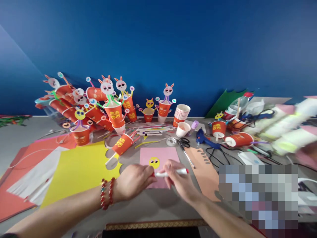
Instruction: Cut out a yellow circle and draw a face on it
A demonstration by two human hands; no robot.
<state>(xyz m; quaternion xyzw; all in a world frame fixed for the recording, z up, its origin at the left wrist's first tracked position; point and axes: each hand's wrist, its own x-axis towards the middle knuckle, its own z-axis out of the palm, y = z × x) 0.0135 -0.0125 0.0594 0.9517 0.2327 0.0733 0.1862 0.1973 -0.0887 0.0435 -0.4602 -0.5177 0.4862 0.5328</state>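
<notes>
A: What forms the background?

B: A blue wall, standing behind a grey table.

A: And the largest sheets?

B: A yellow sheet lies left of the pink sheet; a peach sheet with scalloped cutouts lies to the right of it.

A: How are the hands disposed?

B: The left hand is at the pink sheet's near left, thumb and fingers pinched narrowly on a red cap. The right hand, at the near right, closes around a white marker.

A: And the smaller items?

B: Red paper cups, several topped with rabbit faces, cluster beyond the pink sheet and leftward. The marker is above the sheet's near half, left end at the cap; whether the two are joined cannot be told. Smallest but for the cap, a yellow disc with drawn eyes lies on the sheet.
</notes>
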